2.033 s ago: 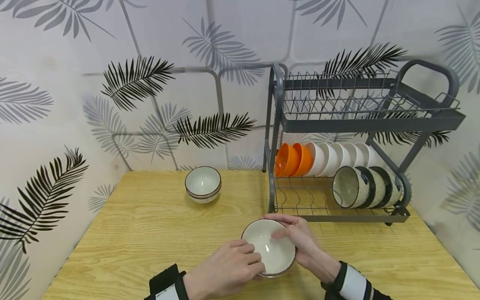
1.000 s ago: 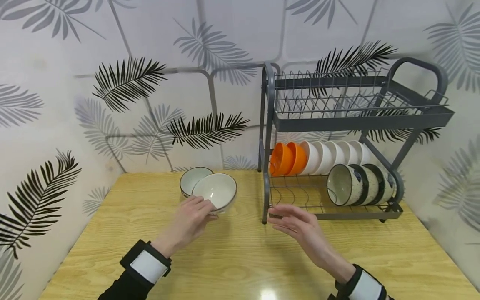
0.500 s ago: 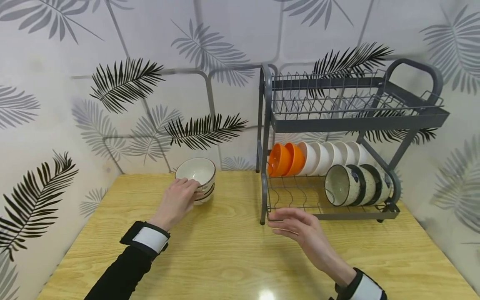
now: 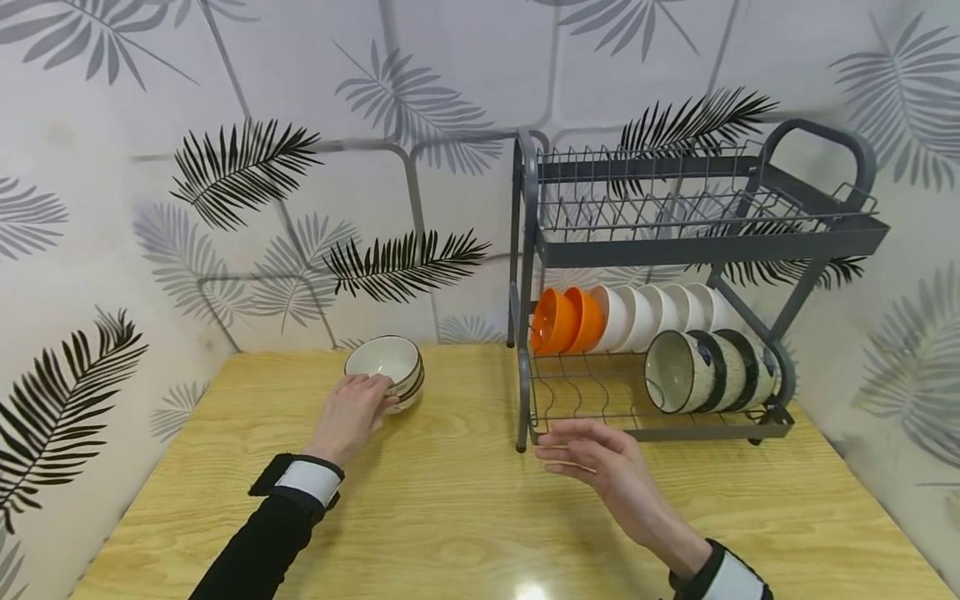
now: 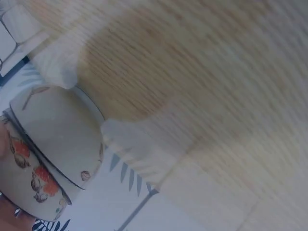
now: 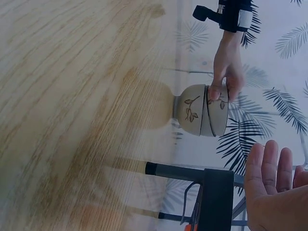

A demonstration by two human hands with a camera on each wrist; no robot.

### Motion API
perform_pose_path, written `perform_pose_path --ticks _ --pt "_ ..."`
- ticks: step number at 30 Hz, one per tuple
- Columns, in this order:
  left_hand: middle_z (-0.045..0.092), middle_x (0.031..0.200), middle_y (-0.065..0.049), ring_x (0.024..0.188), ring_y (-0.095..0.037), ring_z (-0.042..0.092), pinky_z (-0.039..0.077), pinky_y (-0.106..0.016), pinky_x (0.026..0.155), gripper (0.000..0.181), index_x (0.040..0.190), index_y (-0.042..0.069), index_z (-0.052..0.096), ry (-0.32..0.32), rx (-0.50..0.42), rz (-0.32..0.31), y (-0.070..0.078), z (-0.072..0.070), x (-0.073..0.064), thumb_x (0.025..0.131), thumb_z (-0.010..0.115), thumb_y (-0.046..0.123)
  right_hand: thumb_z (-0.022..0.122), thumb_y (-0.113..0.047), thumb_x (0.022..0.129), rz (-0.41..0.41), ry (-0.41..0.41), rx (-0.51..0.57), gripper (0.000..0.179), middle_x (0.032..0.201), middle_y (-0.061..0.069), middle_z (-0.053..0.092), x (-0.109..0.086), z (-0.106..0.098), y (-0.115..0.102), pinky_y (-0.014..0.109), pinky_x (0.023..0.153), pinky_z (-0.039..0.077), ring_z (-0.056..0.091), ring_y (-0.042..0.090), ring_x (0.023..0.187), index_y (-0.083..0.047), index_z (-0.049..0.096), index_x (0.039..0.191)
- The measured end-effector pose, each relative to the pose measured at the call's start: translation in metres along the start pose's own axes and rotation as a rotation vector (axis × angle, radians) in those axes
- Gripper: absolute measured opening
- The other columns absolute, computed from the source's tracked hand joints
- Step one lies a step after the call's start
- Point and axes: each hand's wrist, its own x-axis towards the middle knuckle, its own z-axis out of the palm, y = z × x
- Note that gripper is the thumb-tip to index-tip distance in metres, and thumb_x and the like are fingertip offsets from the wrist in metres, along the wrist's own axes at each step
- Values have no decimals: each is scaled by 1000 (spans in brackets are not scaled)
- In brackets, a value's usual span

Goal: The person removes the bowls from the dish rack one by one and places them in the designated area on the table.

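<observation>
At the back left of the table, my left hand [image 4: 351, 417] pinches the rim of a white bowl [image 4: 384, 357] with a dark edge. That bowl sits on top of a stack of matching bowls [image 4: 409, 402]. In the right wrist view, the left thumb lies on the outer wall of the upper bowl [image 6: 219, 113], above the lower bowl [image 6: 188, 108]. Orange and brown flowers decorate the upper bowl [image 5: 29, 178] in the left wrist view. My right hand [image 4: 611, 479] hovers before the rack's front left corner, fingers loosely extended, holding nothing.
A grey two-tier dish rack [image 4: 712, 248] stands at the right. Its lower tier carries orange bowls [image 4: 555, 323], several white bowls [image 4: 637, 318] and speckled dark-rimmed bowls [image 4: 671, 373]. The wooden table [image 4: 450, 517] meets a leaf-patterned wall [image 4: 285, 83] behind.
Both hands held the bowl in front at first. The right hand let go, and the left hand carried the bowl back and left, then lowered it onto the stack.
</observation>
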Motion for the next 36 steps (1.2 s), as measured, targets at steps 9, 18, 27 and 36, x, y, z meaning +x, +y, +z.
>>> perform_pose_path --ticks 9,18,27,36 --pt "64 77 -5 73 -27 62 53 -47 74 14 82 8 59 -80 33 -6 1 3 7 85 70 15 43 -3 101 7 26 16 26 111 13 69 1 1 1 39 89 56 63 31 103 -4 64 116" --pt "69 85 -8 79 -28 63 52 -46 80 14 90 6 64 -149 91 -28 -5 7 7 84 72 16 44 -5 101 17 44 -13 23 106 10 71 2 3 2 38 87 57 65 28 99 -5 64 113" --pt "68 82 -7 76 -28 63 52 -46 77 14 87 6 64 -131 90 -30 -8 7 8 82 74 14 45 -4 101 9 39 -7 24 105 9 71 2 3 2 38 87 57 66 27 98 -5 65 113" --pt "68 82 -9 78 -29 63 52 -47 81 14 88 6 64 -140 92 -48 -13 11 11 82 74 14 40 3 101 -154 27 -62 27 104 10 72 7 -2 -3 37 84 58 67 28 95 0 64 112"
